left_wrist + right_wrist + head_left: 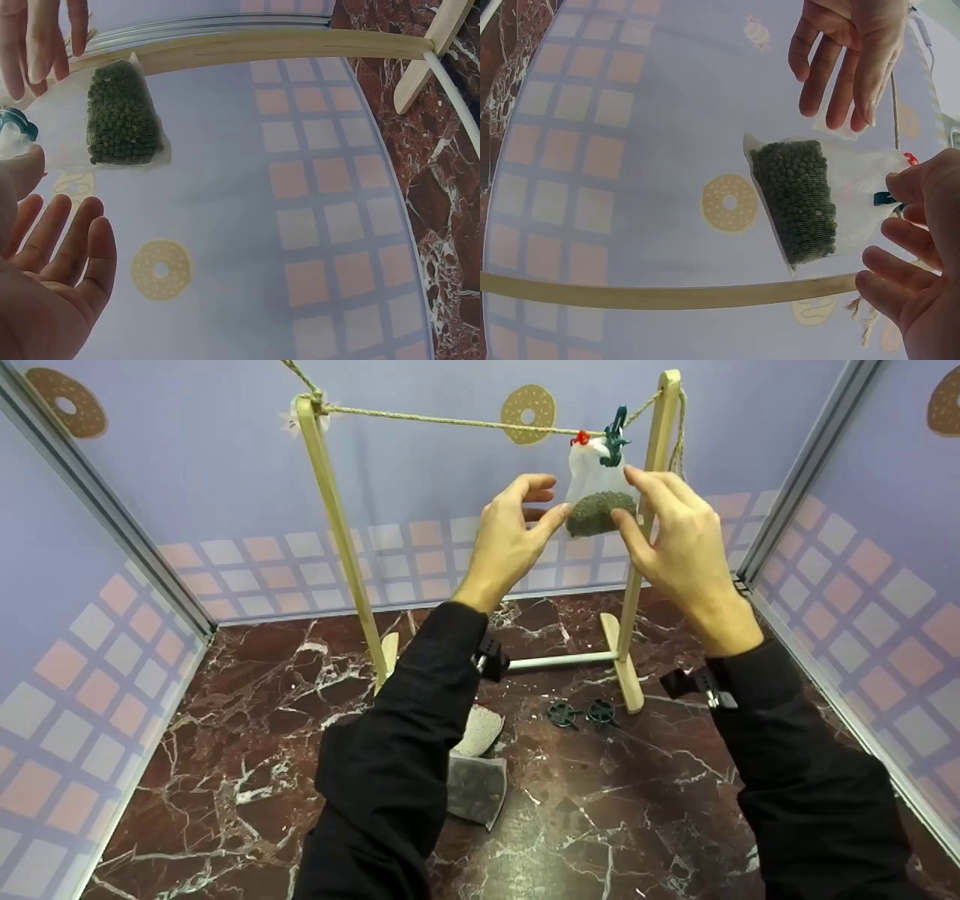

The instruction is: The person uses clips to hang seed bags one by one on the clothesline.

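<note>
A small white mesh bag (589, 472) with dark green pellets (120, 112) in its bottom hangs from the rope (450, 421). A dark green clothespin (613, 439) grips its top, beside a bit of red (580, 438). My left hand (517, 529) is at the bag's left side, fingers loosely bent and holding nothing. On the other side, my right hand (682, 536) has its thumb and fingers spread close to the bag's edge. The right wrist view has the right thumb near the clothespin, its other fingers loose and apart from the mesh.
Wooden posts (341, 525) carry the rope, joined low down by a white crossbar (562, 660). On the marbled table (262, 780) lie dark green clothespins (601, 712), a dark grey bag (478, 791) and a pale one (481, 731), partly behind my left sleeve. Patterned walls enclose the sides and back.
</note>
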`<state>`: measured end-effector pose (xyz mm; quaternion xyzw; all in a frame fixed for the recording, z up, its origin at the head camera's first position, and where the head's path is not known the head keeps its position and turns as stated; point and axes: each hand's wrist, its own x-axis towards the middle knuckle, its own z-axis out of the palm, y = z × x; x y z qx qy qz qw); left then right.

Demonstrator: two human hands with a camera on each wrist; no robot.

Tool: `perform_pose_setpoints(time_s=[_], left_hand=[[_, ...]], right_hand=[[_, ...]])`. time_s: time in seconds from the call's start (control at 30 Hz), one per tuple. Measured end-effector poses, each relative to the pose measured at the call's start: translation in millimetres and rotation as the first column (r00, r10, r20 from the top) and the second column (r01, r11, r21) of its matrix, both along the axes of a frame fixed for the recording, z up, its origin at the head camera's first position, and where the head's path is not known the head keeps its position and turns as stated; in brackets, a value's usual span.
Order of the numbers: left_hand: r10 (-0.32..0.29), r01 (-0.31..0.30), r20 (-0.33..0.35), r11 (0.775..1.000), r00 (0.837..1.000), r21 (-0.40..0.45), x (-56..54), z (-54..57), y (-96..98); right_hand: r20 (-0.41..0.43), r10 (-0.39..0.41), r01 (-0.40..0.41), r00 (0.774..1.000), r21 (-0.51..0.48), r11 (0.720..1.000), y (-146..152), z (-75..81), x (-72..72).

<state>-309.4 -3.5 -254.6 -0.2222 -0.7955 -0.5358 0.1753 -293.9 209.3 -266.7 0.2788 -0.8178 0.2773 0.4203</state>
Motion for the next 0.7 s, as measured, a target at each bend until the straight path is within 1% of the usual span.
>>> perform_pose_setpoints(time_s=[0.07,0.17,0.3,0.47,0.57,0.63,0.7], left_hand=[[-0.013,0.013,-0.009,1.000,1.000,-0.011,2.7,-5.3,-4.4],[-0.013,0.011,-0.024,0.998,1.000,-0.066,7.9,-15.1,-11.5],[0.004,-0.018,-0.101,0.990,0.995,-0.138,16.3,-30.3,-22.0],[0.015,-0.039,-0.168,0.989,0.986,-0.142,27.0,-50.5,-34.5],[0.014,-0.054,-0.224,0.984,0.974,-0.169,33.0,-65.7,-41.3],[0.004,-0.061,-0.282,0.979,0.959,-0.194,36.4,-76.9,-45.0],[-0.012,-0.065,-0.340,0.975,0.940,-0.214,40.1,-88.6,-48.1]], right_hand=[[0.005,0.011,-0.011,1.000,-0.006,1.000,1,-6.1,2.1],[0.023,0.016,-0.016,1.000,-0.009,1.000,3,-16.8,6.6],[0.061,0.012,-0.012,0.998,-0.006,1.000,6,-33.5,12.4],[0.119,0.003,-0.002,0.993,-0.013,1.000,10,-58.5,18.3],[0.150,-0.014,0.019,0.989,-0.030,0.999,13,-75.7,21.9],[0.174,-0.024,0.031,0.984,-0.041,0.999,14,-87.6,24.4],[0.203,-0.036,0.046,0.979,-0.046,0.998,16,-99.8,27.1]])
